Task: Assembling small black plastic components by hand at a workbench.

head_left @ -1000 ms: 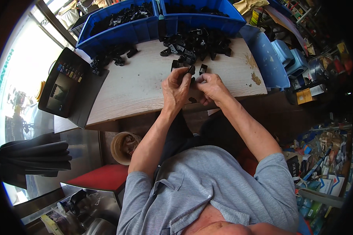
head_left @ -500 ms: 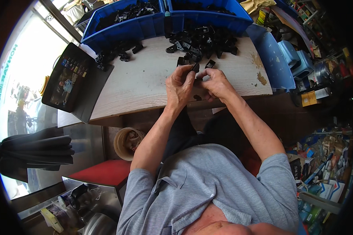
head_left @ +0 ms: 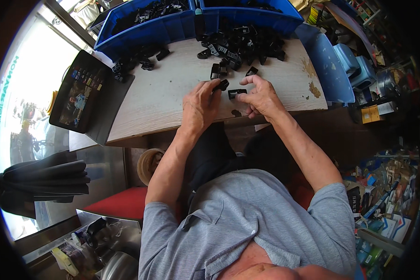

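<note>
- my left hand (head_left: 199, 105) pinches a small black clip (head_left: 222, 85), just near of the black parts heap (head_left: 240, 44) on the wooden board (head_left: 168, 93).
- my right hand (head_left: 261, 97) grips an open black frame piece (head_left: 237, 93), beside that clip.
- i'd square both parts first, then press them together gently, close over the board.

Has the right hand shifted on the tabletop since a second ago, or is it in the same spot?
Cannot tell for certain: the head camera itself moved. Against the pile of black parts, the right hand sits about as far as before, near the table's front edge.
</note>
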Tool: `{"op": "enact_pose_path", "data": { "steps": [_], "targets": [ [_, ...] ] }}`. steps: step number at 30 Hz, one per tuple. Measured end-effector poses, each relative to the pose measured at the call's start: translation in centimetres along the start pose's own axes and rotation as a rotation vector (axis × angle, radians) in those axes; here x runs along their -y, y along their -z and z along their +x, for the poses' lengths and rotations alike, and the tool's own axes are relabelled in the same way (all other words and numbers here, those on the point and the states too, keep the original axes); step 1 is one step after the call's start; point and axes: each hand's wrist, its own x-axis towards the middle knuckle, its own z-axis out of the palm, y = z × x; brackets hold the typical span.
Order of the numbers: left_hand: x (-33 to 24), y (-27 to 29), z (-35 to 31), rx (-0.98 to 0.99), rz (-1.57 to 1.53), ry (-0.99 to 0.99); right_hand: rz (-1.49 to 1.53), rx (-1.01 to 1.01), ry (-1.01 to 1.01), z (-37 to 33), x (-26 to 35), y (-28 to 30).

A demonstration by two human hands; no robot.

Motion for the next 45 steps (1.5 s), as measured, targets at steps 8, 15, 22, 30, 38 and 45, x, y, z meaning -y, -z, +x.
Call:
{"op": "enact_pose_path", "data": {
  "steps": [8, 15, 22, 30, 38, 45],
  "targets": [
    [0.1, -1.2, 0.8, 0.206, 0.103, -0.175, -0.104, 0.001, -0.072, 0.9, -0.1, -0.4],
    [0.0, -1.4, 2.4, 0.33, 0.1, -0.268, -0.045, 0.018, -0.049, 1.0, -0.4, -0.1],
    [0.7, -1.8, 2.6, 0.376, 0.032, -0.356, -0.03, 0.033, -0.053, 1.0, -0.6, -0.2],
    [0.5, -1.6, 1.9, 0.349, 0.058, -0.383, -0.07, 0.025, -0.071, 1.0, -0.4, -0.4],
    [0.0, -1.0, 0.6, 0.349, 0.257, -0.361, -0.122, 0.03, -0.043, 0.8, -0.4, -0.4],
    [0.6, -0.3, 0.9, 0.251, 0.178, -0.27, -0.108, 0.054, -0.033, 0.7, -0.1, 0.0]
  ]
}}
